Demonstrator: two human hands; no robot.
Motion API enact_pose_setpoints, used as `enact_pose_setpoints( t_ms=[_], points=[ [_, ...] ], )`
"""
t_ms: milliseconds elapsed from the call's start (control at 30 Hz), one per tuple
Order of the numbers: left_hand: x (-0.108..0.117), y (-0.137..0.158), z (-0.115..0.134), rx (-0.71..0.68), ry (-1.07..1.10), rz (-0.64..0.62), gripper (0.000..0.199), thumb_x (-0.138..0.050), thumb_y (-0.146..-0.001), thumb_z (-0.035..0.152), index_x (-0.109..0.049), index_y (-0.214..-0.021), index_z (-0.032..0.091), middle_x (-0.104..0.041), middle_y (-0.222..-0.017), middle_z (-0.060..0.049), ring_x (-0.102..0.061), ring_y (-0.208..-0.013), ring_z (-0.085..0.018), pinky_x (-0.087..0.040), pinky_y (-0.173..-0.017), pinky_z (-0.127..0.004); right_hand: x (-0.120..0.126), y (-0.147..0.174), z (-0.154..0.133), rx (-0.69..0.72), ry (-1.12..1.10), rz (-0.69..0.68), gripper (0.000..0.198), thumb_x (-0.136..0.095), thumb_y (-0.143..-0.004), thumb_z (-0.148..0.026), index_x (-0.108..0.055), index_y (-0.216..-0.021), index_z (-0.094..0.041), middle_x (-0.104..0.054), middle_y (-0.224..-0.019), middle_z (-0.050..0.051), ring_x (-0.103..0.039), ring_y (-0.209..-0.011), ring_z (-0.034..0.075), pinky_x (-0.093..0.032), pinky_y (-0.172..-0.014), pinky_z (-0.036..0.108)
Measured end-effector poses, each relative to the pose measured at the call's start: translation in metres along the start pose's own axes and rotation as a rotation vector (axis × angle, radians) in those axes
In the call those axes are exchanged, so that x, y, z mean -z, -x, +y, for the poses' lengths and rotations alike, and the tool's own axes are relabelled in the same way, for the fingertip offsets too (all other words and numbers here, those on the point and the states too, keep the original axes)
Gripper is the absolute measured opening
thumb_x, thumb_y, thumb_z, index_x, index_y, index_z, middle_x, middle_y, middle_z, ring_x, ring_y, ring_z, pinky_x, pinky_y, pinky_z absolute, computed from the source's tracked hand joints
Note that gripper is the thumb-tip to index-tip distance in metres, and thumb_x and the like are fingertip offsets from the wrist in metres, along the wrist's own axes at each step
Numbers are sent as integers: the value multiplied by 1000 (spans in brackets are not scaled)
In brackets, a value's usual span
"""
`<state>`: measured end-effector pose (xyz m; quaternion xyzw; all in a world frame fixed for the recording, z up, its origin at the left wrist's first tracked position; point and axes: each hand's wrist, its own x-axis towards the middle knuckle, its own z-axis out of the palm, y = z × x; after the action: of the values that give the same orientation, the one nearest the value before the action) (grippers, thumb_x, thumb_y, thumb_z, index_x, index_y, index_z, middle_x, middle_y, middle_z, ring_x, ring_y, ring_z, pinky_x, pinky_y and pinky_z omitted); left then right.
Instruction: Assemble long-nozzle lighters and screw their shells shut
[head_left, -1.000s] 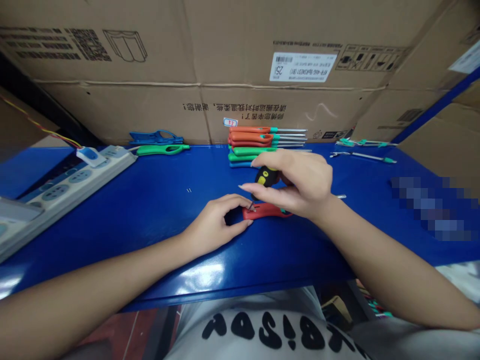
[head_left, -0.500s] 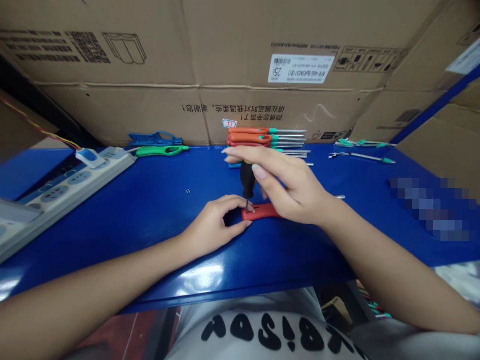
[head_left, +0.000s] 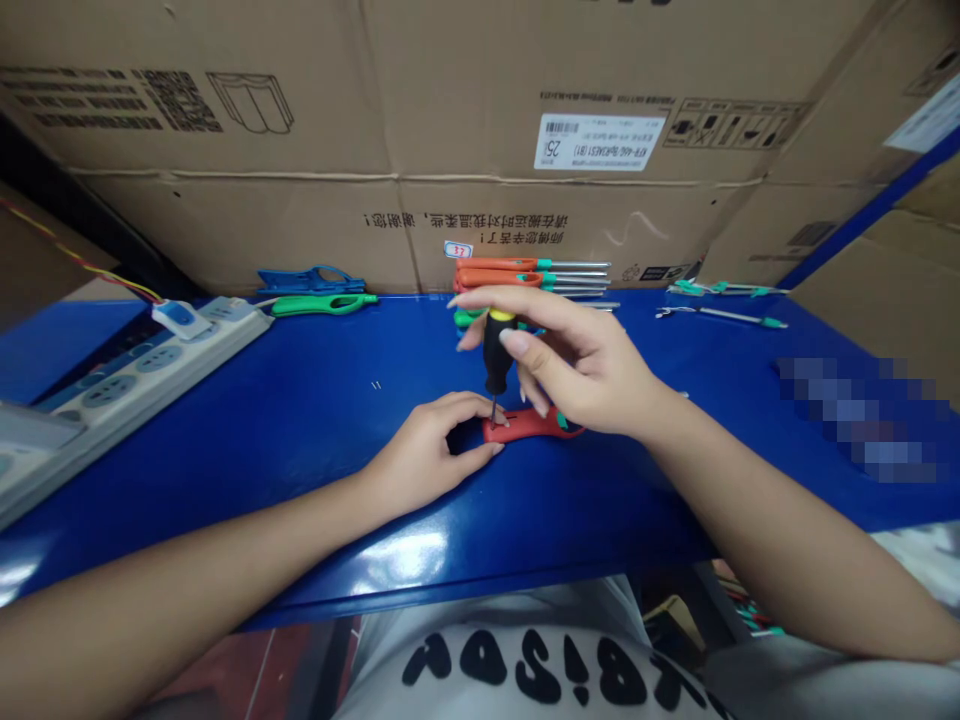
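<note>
Head view: red handle [head_left: 527, 426] lies on the tabletop [head_left: 315, 420].
Left hand [head_left: 435, 450]: thumb and fingers pinch its left end.
Right hand [head_left: 592, 365]: grips an upright black screwdriver [head_left: 496, 358], tip at that end.

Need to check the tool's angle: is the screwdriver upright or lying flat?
Roughly upright: the right hand holds the screwdriver with its black handle above the shaft, which points down at the red piece.
</note>
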<state>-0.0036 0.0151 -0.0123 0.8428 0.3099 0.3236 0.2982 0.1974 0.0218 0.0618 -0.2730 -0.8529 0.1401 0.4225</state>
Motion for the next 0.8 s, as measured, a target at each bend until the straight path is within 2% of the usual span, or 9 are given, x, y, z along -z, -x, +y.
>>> enact_pose_setpoints(
  t_ms=[100,167,300,367,433,500,567,700,800],
  points=[
    [-1,0,-1,3,-10,12,21,-73,-85,13,-69,-105,19,-75,-108,-3,-70,-104,-19,-52,-98,-33,1,1,1,82,188,89,30,-65,-95,-39,-68,-117,-19,-74,-107,5,-69,-84,15,-56,-73,26],
    [-1,1,-2,0,-11,15,21,-74,-85,14,-69,-105,18,-75,-108,-3,-70,-103,-19,-52,-98,-32,1,2,1,144,306,109,32,-66,-94,-43,-69,-115,-19,-75,-104,6,-70,-90,18,-56,-78,29],
    [-1,1,-2,8,3,2,18,-72,-86,13,-68,-102,19,-75,-106,-2,-70,-100,-18,-53,-95,-32,0,2,-4,47,52,-5,33,-42,-105,-24,-59,-133,-18,-72,-118,7,-69,-93,14,-57,-76,26],
    [-1,1,-2,13,5,-3,19,-72,-86,13,-69,-103,20,-75,-107,-2,-70,-101,-19,-53,-95,-33,0,1,-5,23,-48,-18,29,-46,-103,-23,-60,-128,-18,-71,-115,5,-68,-86,12,-56,-70,23],
    [-1,2,-3,13,-1,-1,21,-73,-86,14,-69,-106,20,-75,-109,-3,-70,-103,-20,-53,-96,-34,0,1,-4,72,39,40,21,-60,-98,-31,-66,-113,-19,-72,-106,4,-66,-82,13,-55,-68,24],
    [-1,2,-4,10,-7,7,22,-73,-85,15,-69,-107,19,-75,-111,-4,-70,-104,-21,-53,-97,-35,1,2,-3,141,223,96,23,-69,-92,-39,-68,-104,-19,-71,-98,5,-65,-81,15,-54,-70,27],
    [-1,2,-3,7,-8,14,22,-74,-86,16,-69,-107,19,-75,-110,-4,-70,-104,-21,-53,-96,-35,2,3,-3,163,324,77,27,-65,-94,-40,-68,-110,-18,-72,-104,8,-67,-89,19,-55,-74,30],
    [-1,1,-2,12,3,3,19,-73,-85,14,-68,-103,19,-75,-106,-3,-70,-100,-19,-53,-95,-33,3,2,-6,54,101,-25,35,-38,-105,-21,-56,-135,-17,-69,-124,8,-69,-93,13,-56,-76,26],
    [0,1,-3,1,-1,6,22,-73,-84,11,-68,-104,20,-75,-107,-2,-70,-102,-19,-53,-96,-32,3,3,-3,84,109,48,27,-50,-103,-25,-64,-125,-18,-74,-109,5,-70,-83,12,-56,-77,25]
  ],
)
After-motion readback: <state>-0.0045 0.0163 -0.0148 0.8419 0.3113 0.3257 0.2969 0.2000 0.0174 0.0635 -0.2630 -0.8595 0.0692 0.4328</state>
